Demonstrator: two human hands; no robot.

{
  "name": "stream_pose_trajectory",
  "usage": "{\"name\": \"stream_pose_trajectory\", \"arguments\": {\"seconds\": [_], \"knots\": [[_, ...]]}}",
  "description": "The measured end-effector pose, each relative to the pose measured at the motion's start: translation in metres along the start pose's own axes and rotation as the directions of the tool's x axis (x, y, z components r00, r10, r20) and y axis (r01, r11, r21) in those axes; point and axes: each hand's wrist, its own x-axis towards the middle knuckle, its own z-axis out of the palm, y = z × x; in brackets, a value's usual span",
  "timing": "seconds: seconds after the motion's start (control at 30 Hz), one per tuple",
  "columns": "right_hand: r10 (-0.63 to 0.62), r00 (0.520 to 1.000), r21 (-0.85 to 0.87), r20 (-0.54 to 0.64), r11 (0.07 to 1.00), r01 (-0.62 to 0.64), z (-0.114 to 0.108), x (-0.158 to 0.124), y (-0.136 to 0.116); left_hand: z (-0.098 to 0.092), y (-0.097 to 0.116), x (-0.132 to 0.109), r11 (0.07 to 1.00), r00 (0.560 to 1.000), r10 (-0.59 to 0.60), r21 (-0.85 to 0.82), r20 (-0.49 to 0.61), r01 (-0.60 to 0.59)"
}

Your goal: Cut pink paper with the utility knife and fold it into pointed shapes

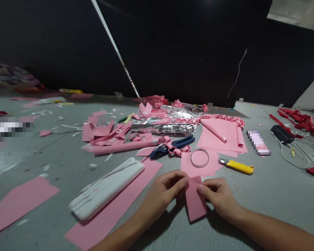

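Note:
Between my two hands is a narrow strip of pink paper (pixel 195 204), its lower end pointing toward me. My left hand (pixel 169 188) pinches its upper left edge between thumb and fingers. On the opposite edge, my right hand (pixel 218 195) grips it the same way, and a bit of white shows by those fingertips. Just beyond the strip lie more pink sheets (pixel 185 165) with a round ring (pixel 199 158), perhaps a tape roll, on top. A yellow box cutter (pixel 239 166) rests to the right, its blade end pointing left.
A long white object (pixel 107 188) lies on a pink sheet at left. Beyond my hands are dark blue scissors or a cutter (pixel 172 145), pink paper scraps (pixel 102 132) and crumpled foil (pixel 178 113). A phone (pixel 258 142) and black adapter (pixel 282 134) lie right. A black wall (pixel 172 52) stands behind.

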Motion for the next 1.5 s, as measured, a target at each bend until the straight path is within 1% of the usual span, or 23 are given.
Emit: {"name": "stream_pose_trajectory", "arguments": {"seconds": [0.1,0.27,0.5,0.57,0.73,0.87,0.93,1.03,1.17,1.27,1.37,1.5], "knots": [[0.0,1.0,-0.006,0.006,1.0,0.0,0.0,-0.001,0.0,0.001,0.001,-0.001,0.999,1.0,0.007,0.041,-0.011,-0.006],[-0.01,1.0,-0.021,0.016,1.0,0.011,-0.003,-0.001,0.0,0.006,0.002,-0.006,0.998,1.0,0.01,0.064,0.023,-0.012],[-0.021,0.999,-0.085,0.039,0.996,0.024,-0.003,-0.002,-0.001,0.009,0.001,-0.005,0.997,0.993,0.024,0.063,0.112,-0.031],[-0.023,0.999,-0.099,0.046,0.995,0.028,-0.003,-0.003,-0.001,0.009,0.0,-0.006,0.997,0.994,0.031,0.072,0.106,-0.039],[-0.03,0.998,-0.141,0.064,0.989,0.039,-0.004,-0.003,0.0,0.008,0.001,-0.008,0.995,0.997,0.057,0.079,0.05,-0.06],[-0.039,0.996,-0.185,0.083,0.981,0.054,-0.002,-0.004,-0.001,0.011,0.003,-0.007,0.994,0.994,0.07,0.072,0.088,-0.076],[-0.038,0.994,-0.204,0.099,0.977,0.058,0.0,-0.005,-0.002,0.013,0.003,-0.006,0.994,0.993,0.08,0.072,0.086,-0.086],[-0.033,0.994,-0.222,0.106,0.974,0.056,0.002,-0.005,-0.003,0.012,0.003,-0.007,0.995,0.996,0.088,0.051,0.032,-0.09],[-0.021,0.996,-0.221,0.084,0.974,0.039,0.002,-0.001,-0.002,0.007,0.004,-0.008,0.996,0.988,0.086,-0.021,-0.13,-0.09],[-0.014,0.997,-0.204,0.074,0.979,0.029,0.002,0.0,-0.003,0.008,0.003,-0.008,0.994,0.964,0.077,-0.058,-0.253,-0.095],[-0.016,0.998,-0.17,0.064,0.985,0.027,0.001,-0.001,-0.004,0.007,-0.002,-0.005,0.994,0.939,0.066,-0.064,-0.339,-0.094],[-0.008,0.998,-0.094,0.058,0.995,0.014,-0.003,-0.004,-0.002,-0.001,-0.009,0.003,0.993,0.881,0.061,-0.06,-0.469,-0.101]]}}
